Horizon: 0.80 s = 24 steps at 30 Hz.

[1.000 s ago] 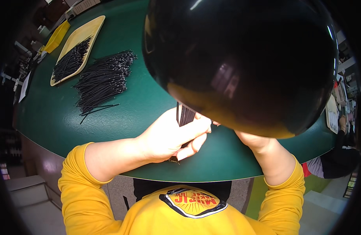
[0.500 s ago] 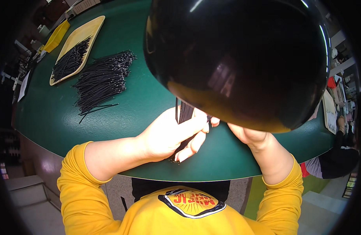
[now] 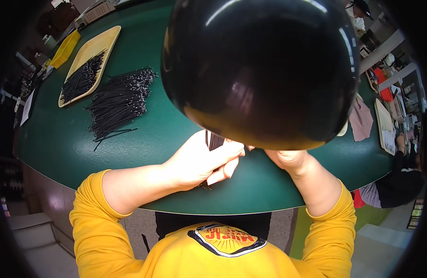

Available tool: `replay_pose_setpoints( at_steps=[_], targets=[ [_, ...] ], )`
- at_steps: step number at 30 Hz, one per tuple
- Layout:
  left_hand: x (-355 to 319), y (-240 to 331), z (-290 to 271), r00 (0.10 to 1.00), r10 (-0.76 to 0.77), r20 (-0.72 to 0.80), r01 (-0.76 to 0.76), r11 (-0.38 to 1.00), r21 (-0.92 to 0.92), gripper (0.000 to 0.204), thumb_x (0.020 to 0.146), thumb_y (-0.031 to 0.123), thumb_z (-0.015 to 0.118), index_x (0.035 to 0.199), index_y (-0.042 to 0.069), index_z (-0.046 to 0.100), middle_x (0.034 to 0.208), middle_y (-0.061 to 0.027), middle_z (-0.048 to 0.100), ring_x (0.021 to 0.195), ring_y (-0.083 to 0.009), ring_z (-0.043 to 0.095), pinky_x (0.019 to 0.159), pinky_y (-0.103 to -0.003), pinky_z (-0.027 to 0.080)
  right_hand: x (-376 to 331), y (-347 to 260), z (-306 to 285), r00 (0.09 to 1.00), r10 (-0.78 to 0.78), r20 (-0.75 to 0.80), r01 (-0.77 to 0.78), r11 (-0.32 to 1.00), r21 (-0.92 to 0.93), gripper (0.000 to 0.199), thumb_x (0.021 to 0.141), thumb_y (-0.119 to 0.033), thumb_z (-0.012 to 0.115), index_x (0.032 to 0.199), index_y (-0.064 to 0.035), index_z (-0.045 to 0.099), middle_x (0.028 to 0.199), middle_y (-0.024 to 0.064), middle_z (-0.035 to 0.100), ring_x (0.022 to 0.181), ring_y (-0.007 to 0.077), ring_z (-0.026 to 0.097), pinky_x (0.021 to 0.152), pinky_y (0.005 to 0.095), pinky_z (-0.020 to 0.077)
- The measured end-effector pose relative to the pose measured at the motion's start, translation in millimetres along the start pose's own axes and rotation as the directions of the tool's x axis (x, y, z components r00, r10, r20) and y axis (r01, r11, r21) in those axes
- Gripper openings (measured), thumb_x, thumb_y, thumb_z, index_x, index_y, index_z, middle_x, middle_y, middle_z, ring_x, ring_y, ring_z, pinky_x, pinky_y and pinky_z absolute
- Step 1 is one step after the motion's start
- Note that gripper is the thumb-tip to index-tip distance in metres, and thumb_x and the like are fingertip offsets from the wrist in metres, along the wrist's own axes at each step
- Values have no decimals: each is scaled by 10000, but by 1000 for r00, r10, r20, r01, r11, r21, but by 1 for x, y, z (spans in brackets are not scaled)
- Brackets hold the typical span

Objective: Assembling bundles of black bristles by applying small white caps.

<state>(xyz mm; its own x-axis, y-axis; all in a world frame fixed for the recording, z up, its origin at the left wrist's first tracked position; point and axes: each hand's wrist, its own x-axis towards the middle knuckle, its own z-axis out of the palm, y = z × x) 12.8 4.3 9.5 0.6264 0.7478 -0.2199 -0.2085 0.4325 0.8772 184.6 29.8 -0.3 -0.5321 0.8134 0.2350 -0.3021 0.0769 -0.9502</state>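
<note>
Left hand [image 3: 199, 162] clenched around small bundle of black ties [image 3: 215, 140] near front edge of green table [image 3: 144, 139]; bundle upright, long axis pointing away from body. Right hand [image 3: 287, 160] just beside, fingers hidden behind black dome [image 3: 259, 69]; grip unclear. Loose tie pile [image 3: 118, 102] well left, toward tray [image 3: 95, 51].

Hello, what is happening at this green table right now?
A person in yellow sleeves works at the green table. The left hand grips a small bundle of black strips. The right hand is close beside it, mostly hidden under a big black dome. To the left lie a loose pile of black ties and a yellow tray with more of them.
</note>
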Motion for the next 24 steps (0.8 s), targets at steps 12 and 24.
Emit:
replay_pose_setpoints(
  at_steps=[12,24],
  targets=[
    [-9,2,-8,995,-23,96,36,990,-135,286,860,281,347,851,13,447,613,-87,530,442,-120,503,407,-189,393,-3,6,6,999,38,17,-40,983,181,173,755,-3,475,920,32,512,834,111,548,735,151,520,674,278,429],
    [-7,5,-11,971,-160,175,163,987,-3,247,847,238,368,797,21,475,578,-51,499,386,-59,370,382,-174,311,12,15,3,995,51,-81,-28,966,256,278,763,4,410,1040,16,439,887,112,522,789,184,491,676,279,400]
  ],
)
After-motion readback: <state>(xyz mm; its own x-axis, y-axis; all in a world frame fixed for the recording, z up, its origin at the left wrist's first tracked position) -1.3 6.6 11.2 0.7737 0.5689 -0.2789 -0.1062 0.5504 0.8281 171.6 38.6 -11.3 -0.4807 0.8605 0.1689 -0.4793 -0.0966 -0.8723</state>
